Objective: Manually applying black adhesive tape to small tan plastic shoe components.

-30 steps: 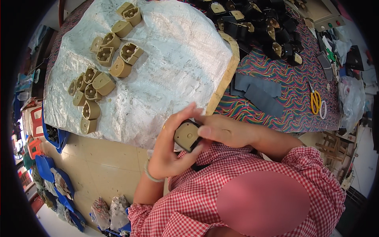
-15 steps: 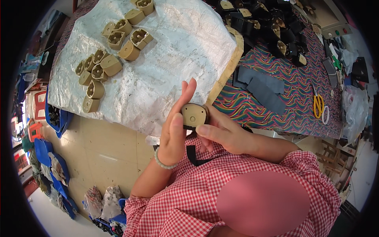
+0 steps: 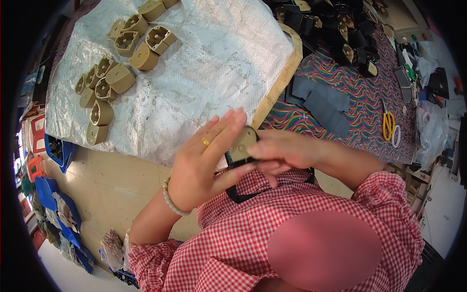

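Between my hands, in front of my chest, is a tan D-shaped moulded housing (image 3: 241, 147), its flat face up and a black covering along its side. My right hand (image 3: 288, 150) grips it from the right, thumb on the face. My left hand (image 3: 195, 160) lies along its left side, fingers stretched and close together, thumb below it. The hands hide much of its sides, and motion blurs the fingers. More tan housings (image 3: 120, 78) stand in groups on a white woven sheet (image 3: 180, 87) to the far left, some with their hollow side up.
Dark flat pieces (image 3: 321, 108) lie on the patterned cloth (image 3: 365, 112) to the right. Beyond them is a heap of black-covered housings (image 3: 348, 51). Yellow-handled scissors (image 3: 387, 127) and a white ring (image 3: 396, 136) lie near the right edge. A blue bin (image 3: 61, 153) stands on the floor at left.
My left hand has turned and spread over the housing's left side, its thumb moving underneath. The housing has tilted. The view has shifted, so the sheet sits farther left.
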Demonstrator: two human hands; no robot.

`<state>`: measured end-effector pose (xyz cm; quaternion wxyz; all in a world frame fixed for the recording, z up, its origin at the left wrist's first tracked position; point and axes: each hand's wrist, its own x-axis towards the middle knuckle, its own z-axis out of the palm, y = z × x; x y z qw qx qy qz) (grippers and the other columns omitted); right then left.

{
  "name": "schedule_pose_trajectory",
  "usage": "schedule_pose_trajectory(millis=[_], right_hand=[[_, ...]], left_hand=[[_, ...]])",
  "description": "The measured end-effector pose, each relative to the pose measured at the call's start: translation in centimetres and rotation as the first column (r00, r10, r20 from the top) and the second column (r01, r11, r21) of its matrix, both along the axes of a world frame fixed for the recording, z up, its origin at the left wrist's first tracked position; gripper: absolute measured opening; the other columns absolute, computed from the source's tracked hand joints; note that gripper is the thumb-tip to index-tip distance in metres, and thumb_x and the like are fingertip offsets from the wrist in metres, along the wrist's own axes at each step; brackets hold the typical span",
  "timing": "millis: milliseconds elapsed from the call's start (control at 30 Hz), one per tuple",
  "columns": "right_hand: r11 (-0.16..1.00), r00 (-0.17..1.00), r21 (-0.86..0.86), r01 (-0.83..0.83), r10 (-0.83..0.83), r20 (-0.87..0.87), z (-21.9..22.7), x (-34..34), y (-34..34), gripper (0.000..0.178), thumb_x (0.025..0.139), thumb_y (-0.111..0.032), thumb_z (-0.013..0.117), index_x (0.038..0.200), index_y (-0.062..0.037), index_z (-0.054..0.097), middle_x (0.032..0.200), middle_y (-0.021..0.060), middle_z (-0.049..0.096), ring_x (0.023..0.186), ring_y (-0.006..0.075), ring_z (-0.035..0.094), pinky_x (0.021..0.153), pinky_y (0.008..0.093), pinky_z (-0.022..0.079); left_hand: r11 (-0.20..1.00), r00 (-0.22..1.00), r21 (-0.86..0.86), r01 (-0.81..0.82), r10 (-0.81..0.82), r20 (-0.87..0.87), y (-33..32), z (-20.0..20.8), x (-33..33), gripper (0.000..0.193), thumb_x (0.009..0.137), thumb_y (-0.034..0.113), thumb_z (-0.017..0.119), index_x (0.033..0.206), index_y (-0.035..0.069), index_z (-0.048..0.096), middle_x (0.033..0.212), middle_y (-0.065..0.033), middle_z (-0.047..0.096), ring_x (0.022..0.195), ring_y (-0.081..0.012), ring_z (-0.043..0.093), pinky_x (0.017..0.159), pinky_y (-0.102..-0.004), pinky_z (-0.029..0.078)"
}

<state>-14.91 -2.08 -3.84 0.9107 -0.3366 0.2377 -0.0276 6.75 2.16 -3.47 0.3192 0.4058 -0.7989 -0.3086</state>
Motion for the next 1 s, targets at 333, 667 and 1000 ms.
schedule_pose_trajectory(millis=[333,667,1000], right_hand=[[0.973,0.976,0.066,-0.219,0.22,0.005,-0.7,1.0,-2.7,0.076,0.095,-0.067,0.022,0.111,0.0004,0.054,0.082,0.0099,0.057,0.054,0.0098,0.049,0.049,0.0275,0.056],[0.073,0.773,-0.994,-0.087,-0.624,-0.114,3.1,-3.2,-5.7,0.052,0.095,-0.052,0.045,0.116,-0.0058,0.055,0.087,0.0192,0.067,0.083,0.0349,0.067,0.071,0.0406,0.051],[0.201,0.414,-0.836,-0.51,-0.795,-0.443,5.4,-11.4,-2.2,0.034,0.083,-0.031,0.069,0.109,-0.0102,0.064,0.11,0.0109,0.064,0.108,0.0296,0.058,0.088,0.0387,0.048]], left_hand=[[0.977,0.976,0.118,0.177,-0.159,-0.15,-1.6,-1.1,1.5,0.082,0.068,0.029,0.082,0.136,-0.001,0.045,0.133,-0.016,0.055,0.122,-0.0355,0.053,0.106,-0.0463,0.038],[0.975,0.911,0.145,-0.169,0.211,-0.356,-1.0,-0.2,-4.4,0.075,0.072,0.015,0.079,0.136,-0.003,0.044,0.14,-0.0237,0.045,0.13,-0.0386,0.044,0.106,-0.0424,0.038],[0.995,0.969,0.089,0.049,-0.026,-0.247,-0.9,-1.7,-9.4,0.042,0.083,-0.001,0.064,0.125,-0.001,0.057,0.129,-0.0194,0.057,0.126,-0.0367,0.05,0.102,-0.0405,0.043]])
